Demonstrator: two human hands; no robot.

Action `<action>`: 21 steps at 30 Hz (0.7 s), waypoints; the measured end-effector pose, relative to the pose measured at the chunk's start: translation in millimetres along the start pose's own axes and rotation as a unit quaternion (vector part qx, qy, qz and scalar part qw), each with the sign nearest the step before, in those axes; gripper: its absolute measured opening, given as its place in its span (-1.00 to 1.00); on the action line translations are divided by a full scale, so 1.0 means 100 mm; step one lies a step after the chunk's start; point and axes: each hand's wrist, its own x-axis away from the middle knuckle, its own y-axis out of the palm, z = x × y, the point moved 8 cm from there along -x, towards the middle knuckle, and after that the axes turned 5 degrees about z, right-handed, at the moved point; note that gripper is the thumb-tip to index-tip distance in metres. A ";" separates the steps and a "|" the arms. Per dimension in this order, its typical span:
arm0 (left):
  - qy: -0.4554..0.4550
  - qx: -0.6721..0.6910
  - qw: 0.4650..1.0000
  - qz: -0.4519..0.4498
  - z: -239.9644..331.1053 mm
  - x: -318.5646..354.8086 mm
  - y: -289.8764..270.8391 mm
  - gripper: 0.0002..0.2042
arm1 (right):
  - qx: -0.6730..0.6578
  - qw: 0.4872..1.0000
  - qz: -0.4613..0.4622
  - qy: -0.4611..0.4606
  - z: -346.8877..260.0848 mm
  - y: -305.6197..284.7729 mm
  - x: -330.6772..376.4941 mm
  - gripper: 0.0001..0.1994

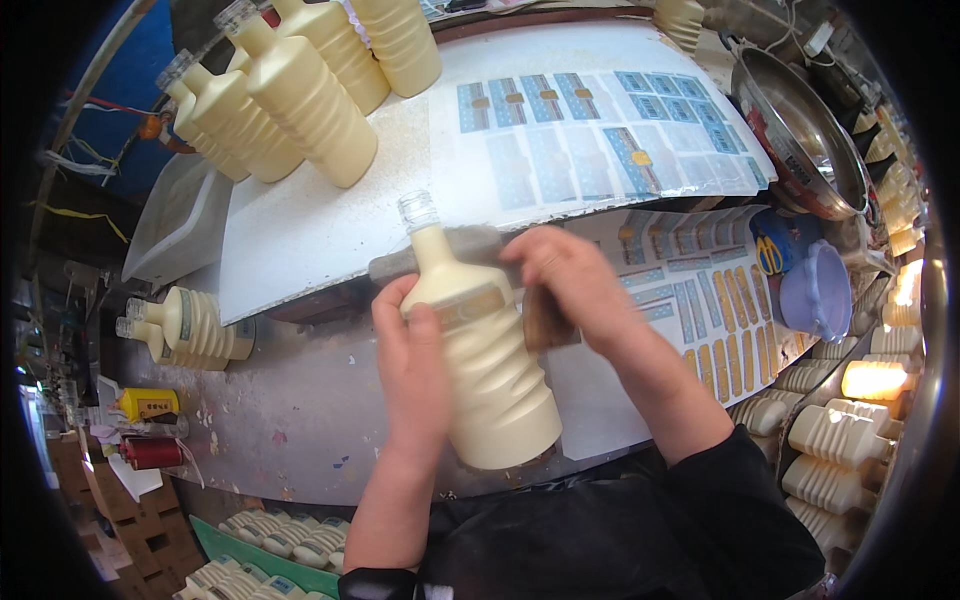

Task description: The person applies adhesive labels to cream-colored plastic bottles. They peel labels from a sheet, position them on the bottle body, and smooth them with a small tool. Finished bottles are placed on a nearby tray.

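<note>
A cream bottle (498, 380) with a clear threaded neck and ribbed body lies tilted in front of me, its neck pointing away. My left hand (410, 350) grips its left side, the thumb on the band-shaped label (460, 309) across its shoulder. Behind the neck is a grey padded roll (395, 264), and the bottle seems to rest against it. My right hand (570, 275) is just right of the bottle's shoulder, its fingers curled round a flat brown piece (546, 320), perhaps a scraper; its exact kind is unclear.
Blue-and-gold label sheets lie on the white raised board (420, 170) and on the lower sheet (630, 395). Several cream bottles (310, 110) stand far left; others lie at left and right. A purple bucket (817, 290), blue-handled yellow scissors (768, 253) and metal pan (800, 130) are at right.
</note>
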 end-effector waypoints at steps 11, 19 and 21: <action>-0.061 0.067 0.995 -0.043 -0.11 0.02 0.02 -0.58 | 0.221 0.938 0.131 -0.233 -0.57 0.01 0.52 -0.73; -0.065 0.129 0.989 -0.020 -0.16 0.02 -0.04 -0.57 | -0.064 0.997 0.022 -0.029 -0.11 -0.11 0.24 -0.79; -0.054 0.125 0.991 -0.015 -0.17 0.01 -0.05 -0.55 | -0.010 1.000 0.004 -0.016 -0.12 0.01 0.22 -0.73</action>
